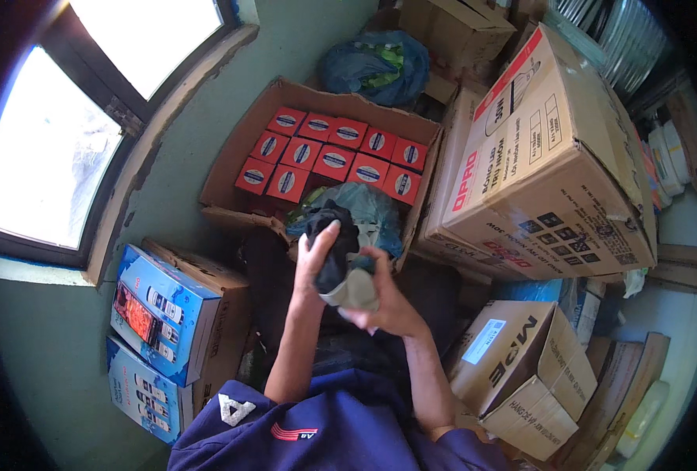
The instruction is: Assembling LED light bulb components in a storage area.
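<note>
My left hand [314,257] is closed around a dark, crumpled bundle [334,231] that looks like black cloth or plastic. Against its lower end is a pale grey, rounded piece [354,290], gripped by my right hand [389,300]. Whether the two pieces are joined I cannot tell. Both hands are over my lap, just in front of an open cardboard box [234,153]. Rows of small red boxes [334,161] with white oval labels fill its far part. A bluish clear plastic bag [384,213] lies in its near part, partly behind my hands.
Large cardboard cartons [537,173] are stacked at the right. Nearer, a smaller carton [513,353] has its flaps partly raised. Blue printed boxes [164,314] stand at the left under a window [50,149]. Behind the open box sits a blue plastic bag [376,67] with green contents.
</note>
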